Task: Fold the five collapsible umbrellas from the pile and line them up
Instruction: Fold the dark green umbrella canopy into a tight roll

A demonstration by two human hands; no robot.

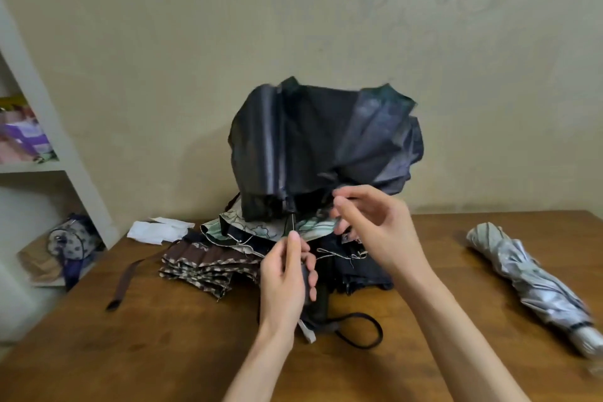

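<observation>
Fingers (pixel 295 248) of left hand (pixel 285 284) grip dark umbrella (pixel 313 143) handle upright

Soft, even indoor light, slightly dim and warm, with no glare. A faint shadow falls on the wall (pixel 202 147) at mid-frame. Motion blur smears the dark umbrella canopy (pixel 323 143) and the right hand (pixel 375 222). Wide-angle distortion bends the shelf (pixel 42 101) at left.

The silver umbrella (pixel 535 284) blurs toward its handle at the table's (pixel 163 336) right edge; the left hand (pixel 287 281) hides the dark umbrella's handle.
</observation>
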